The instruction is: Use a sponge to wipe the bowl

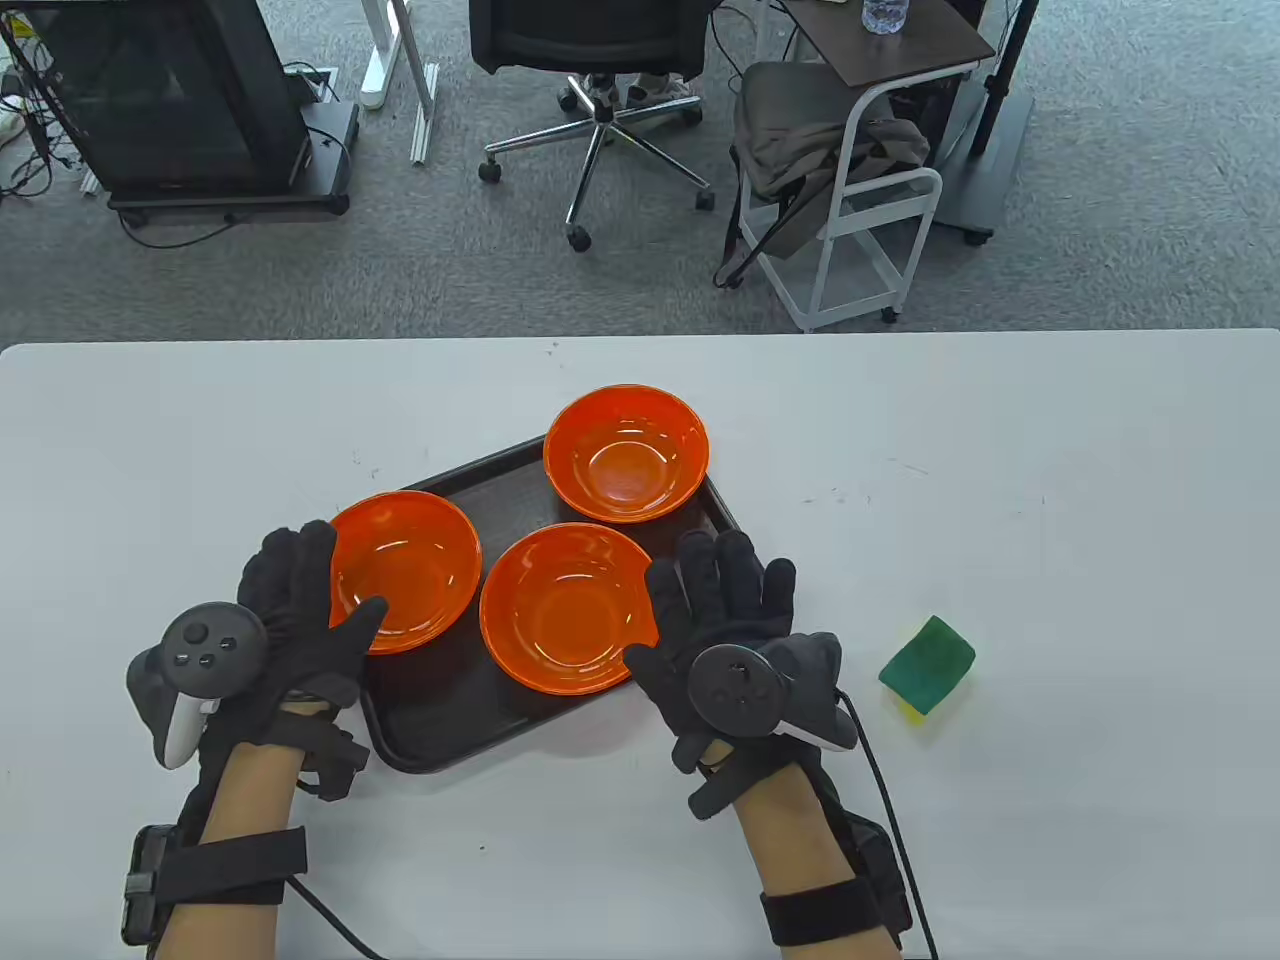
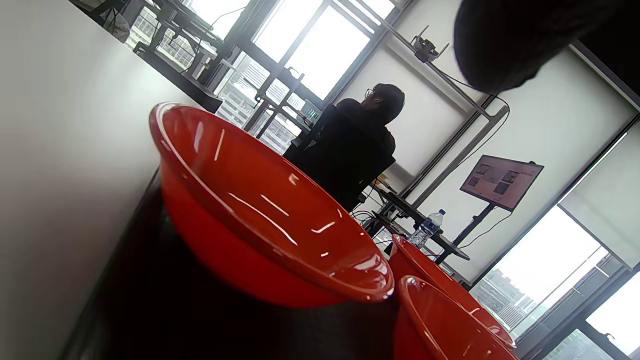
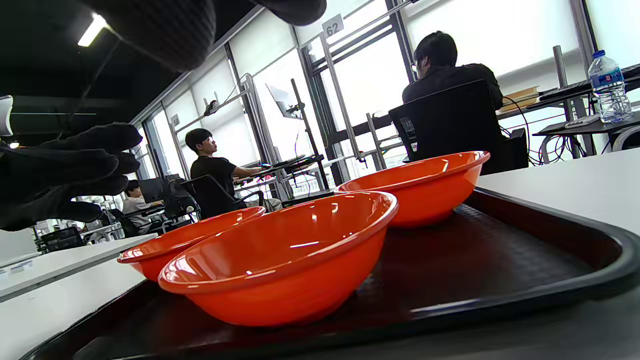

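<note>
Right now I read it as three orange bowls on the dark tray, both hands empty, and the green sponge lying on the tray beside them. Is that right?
Not quite. The table view shows the sponge lying on the white table, off the tray and to the right of the right hand. The rest holds: three orange bowls sit on the tray, and both hands, left hand included, are empty.

left hand (image 1: 300, 620), right hand (image 1: 725, 625), fingers spread

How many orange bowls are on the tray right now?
3. One far bowl at the tray's back edge, one left bowl by the left hand, one near bowl beside the right hand. None appear hidden.
</note>
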Available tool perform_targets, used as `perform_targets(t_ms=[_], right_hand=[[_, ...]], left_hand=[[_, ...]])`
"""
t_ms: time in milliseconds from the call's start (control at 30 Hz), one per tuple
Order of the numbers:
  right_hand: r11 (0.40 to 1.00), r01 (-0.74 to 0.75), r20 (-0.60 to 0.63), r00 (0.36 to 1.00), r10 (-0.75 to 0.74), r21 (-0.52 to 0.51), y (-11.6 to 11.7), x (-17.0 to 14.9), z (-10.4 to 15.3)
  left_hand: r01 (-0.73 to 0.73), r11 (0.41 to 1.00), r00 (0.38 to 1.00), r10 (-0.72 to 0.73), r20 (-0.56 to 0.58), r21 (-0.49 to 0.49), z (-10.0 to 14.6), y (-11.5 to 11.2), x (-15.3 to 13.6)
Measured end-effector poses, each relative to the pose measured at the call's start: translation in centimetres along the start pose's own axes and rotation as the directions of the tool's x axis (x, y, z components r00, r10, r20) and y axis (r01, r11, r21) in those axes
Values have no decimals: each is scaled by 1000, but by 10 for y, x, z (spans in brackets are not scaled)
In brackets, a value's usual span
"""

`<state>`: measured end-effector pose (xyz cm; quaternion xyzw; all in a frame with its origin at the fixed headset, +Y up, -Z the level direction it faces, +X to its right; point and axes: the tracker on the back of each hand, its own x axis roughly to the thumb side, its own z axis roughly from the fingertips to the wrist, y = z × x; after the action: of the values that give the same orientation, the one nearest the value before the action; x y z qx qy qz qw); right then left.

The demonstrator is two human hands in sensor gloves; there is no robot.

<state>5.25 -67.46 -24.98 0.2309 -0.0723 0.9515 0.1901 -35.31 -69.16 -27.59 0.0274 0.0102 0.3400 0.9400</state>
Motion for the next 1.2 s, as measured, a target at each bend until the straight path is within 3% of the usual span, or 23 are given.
perform_targets(t_ms=[300, 700, 933, 1200], right_hand=[[1000, 9, -7, 1000, -9, 4, 0, -1, 0], [1000, 9, -13, 1000, -9, 2, 0, -3, 1], [1000, 16, -9, 1000, -16, -1, 0, -2, 1], [1000, 21, -18, 1000, -21, -12, -2, -5, 1]], left_hand=[[-4, 1000, 992, 3, -124, -2, -4, -2, -12], [-36, 999, 927, 28, -374, -15, -14, -17, -52], [54, 998, 904, -60, -424, -27, -15, -20, -55], [59, 998, 905, -65, -420, -27, -18, -25, -58]])
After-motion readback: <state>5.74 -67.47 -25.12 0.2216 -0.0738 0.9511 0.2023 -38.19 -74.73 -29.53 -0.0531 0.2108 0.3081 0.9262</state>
